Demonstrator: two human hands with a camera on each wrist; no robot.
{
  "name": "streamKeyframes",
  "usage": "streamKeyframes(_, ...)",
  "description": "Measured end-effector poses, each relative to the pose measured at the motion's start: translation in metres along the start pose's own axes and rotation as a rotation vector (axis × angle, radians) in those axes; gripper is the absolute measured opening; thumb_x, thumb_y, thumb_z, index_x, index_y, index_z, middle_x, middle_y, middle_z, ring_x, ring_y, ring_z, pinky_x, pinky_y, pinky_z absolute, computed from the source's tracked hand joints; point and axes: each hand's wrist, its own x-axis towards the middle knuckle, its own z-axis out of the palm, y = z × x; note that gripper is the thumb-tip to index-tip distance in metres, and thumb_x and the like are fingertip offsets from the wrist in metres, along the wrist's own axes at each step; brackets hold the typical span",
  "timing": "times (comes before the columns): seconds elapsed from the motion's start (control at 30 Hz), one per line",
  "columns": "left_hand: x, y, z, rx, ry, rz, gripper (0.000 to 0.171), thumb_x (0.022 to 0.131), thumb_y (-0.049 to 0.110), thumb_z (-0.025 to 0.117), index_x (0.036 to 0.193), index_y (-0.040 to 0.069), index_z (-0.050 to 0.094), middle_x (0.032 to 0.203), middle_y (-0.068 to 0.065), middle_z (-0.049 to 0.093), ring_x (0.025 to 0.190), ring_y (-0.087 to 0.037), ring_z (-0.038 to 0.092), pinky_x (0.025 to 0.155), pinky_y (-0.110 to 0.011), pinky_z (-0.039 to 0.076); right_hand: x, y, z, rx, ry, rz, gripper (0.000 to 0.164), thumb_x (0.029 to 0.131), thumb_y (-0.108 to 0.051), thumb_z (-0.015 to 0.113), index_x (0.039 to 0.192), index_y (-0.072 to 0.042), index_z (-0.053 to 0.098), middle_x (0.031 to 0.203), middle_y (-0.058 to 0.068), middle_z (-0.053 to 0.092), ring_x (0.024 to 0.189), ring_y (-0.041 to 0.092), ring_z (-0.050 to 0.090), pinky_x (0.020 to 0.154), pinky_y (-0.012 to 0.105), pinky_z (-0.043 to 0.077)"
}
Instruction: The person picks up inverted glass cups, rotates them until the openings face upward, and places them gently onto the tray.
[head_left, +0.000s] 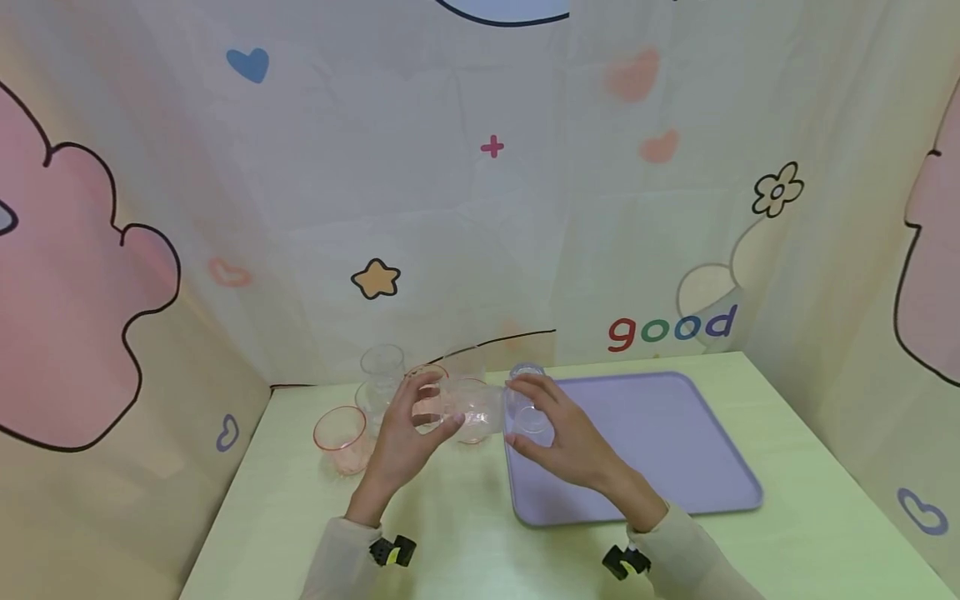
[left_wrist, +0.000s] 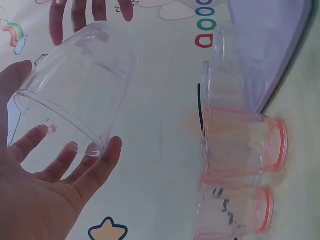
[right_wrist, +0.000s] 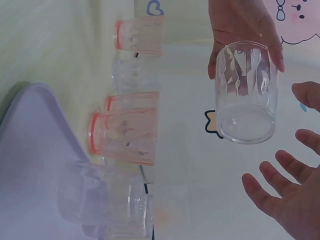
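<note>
My left hand [head_left: 408, 442] grips a clear cup [left_wrist: 80, 75] near its open rim, holding it tipped on its side above the table. In the left wrist view, its fingertips curl at the rim. My right hand [head_left: 566, 437] is held by the cup's base; in the right wrist view, its fingers [right_wrist: 280, 175] are spread and apart from the cup [right_wrist: 247, 95]. Behind the hands stand pink-tinted cups [head_left: 341, 437] and clear cups [head_left: 382, 362], partly hidden by the hands and by each other.
A lavender tray [head_left: 637, 450] lies on the right of the pale green table [head_left: 450, 542]. Clear cups [right_wrist: 100, 195] stand at its left side. Printed cloth [head_left: 480, 233] closes off the back and sides.
</note>
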Motion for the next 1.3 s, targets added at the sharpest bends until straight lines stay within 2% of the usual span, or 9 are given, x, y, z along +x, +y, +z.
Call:
streamKeyframes(0.13,-0.001,0.002,0.004,-0.092,-0.009,-0.017,0.059,0.086,0.023,0.076,0.138,0.022,0.048,0.140,-0.002,0.048,0.126,-0.030,0.054,0.095,-0.051,0.054,0.002,0.000,-0.002,0.069,0.013,-0.007,0.063,0.085,-0.021,0.074,0.142,-0.013,0.047,0.145,0.003,0.045,0.129,0.026,0.052,0.093,0.046,0.055)
streamKeyframes(0.27,-0.002,0.005,0.009,-0.172,-0.025,-0.043,0.056,0.088,0.019,0.073,0.138,0.020,0.045,0.143,-0.008,0.044,0.130,-0.033,0.050,0.096,-0.045,0.054,0.002,0.001,-0.002,0.125,0.011,0.005,0.064,0.086,-0.019,0.074,0.142,-0.014,0.046,0.146,0.003,0.044,0.129,0.027,0.051,0.093,0.041,0.056)
streamKeyframes(0.37,-0.002,0.007,0.012,-0.207,-0.040,-0.066,0.056,0.090,0.019,0.071,0.138,0.022,0.044,0.145,-0.011,0.042,0.131,-0.036,0.049,0.092,-0.038,0.057,0.003,0.000,-0.003,0.180,0.008,0.020,0.065,0.086,-0.017,0.075,0.143,-0.018,0.044,0.147,0.004,0.043,0.129,0.028,0.051,0.092,0.042,0.057)
streamKeyframes(0.47,-0.002,0.008,0.016,-0.229,-0.043,-0.073,0.058,0.090,0.018,0.070,0.141,0.016,0.042,0.147,-0.011,0.040,0.132,-0.036,0.049,0.091,-0.035,0.058,0.003,0.000,-0.004,0.253,0.006,0.036,0.066,0.086,-0.015,0.075,0.144,-0.019,0.043,0.147,0.006,0.043,0.129,0.031,0.052,0.090,0.044,0.058)
streamKeyframes(0.6,-0.001,0.011,0.021,-0.257,-0.039,-0.075,0.061,0.090,0.017,0.070,0.142,0.010,0.040,0.145,-0.010,0.041,0.133,-0.032,0.049,0.091,-0.031,0.057,0.004,0.000,-0.006,0.328,0.004,0.060,0.067,0.087,-0.011,0.074,0.145,-0.016,0.042,0.148,0.008,0.043,0.128,0.036,0.052,0.087,0.040,0.059)
streamKeyframes(0.77,-0.002,0.018,0.027,-0.301,-0.059,-0.075,0.059,0.090,0.017,0.068,0.141,0.013,0.041,0.145,-0.009,0.040,0.133,-0.031,0.049,0.090,-0.028,0.057,0.002,-0.001,-0.007,0.378,-0.003,0.096,0.067,0.087,-0.010,0.073,0.146,-0.014,0.040,0.150,0.009,0.042,0.130,0.039,0.050,0.087,0.037,0.059)
streamKeyframes(0.9,-0.003,0.023,0.031,-0.323,-0.061,-0.063,0.057,0.090,0.017,0.068,0.140,0.017,0.041,0.145,-0.011,0.041,0.133,-0.031,0.049,0.092,-0.029,0.056,0.003,-0.003,-0.009,0.441,-0.010,0.111,0.068,0.087,-0.008,0.072,0.146,-0.011,0.039,0.151,0.015,0.040,0.131,0.040,0.048,0.089,0.039,0.058)
streamKeyframes(1.1,-0.002,0.025,0.035,-0.328,-0.060,-0.049,0.059,0.090,0.016,0.067,0.142,0.014,0.040,0.146,-0.012,0.040,0.133,-0.034,0.048,0.094,-0.030,0.055,0.004,-0.003,-0.011,0.530,-0.008,0.126,0.066,0.087,-0.005,0.071,0.144,-0.008,0.040,0.150,0.021,0.039,0.128,0.039,0.049,0.088,0.036,0.059)
streamKeyframes(1.3,-0.003,0.029,0.038,-0.325,-0.069,-0.057,0.055,0.091,0.020,0.067,0.140,0.017,0.042,0.146,-0.009,0.041,0.134,-0.032,0.048,0.097,-0.037,0.055,0.003,-0.004,-0.012,0.634,-0.027,0.193,0.062,0.088,-0.003,0.069,0.143,-0.010,0.041,0.153,0.015,0.035,0.117,0.034,0.055,0.079,0.036,0.061)
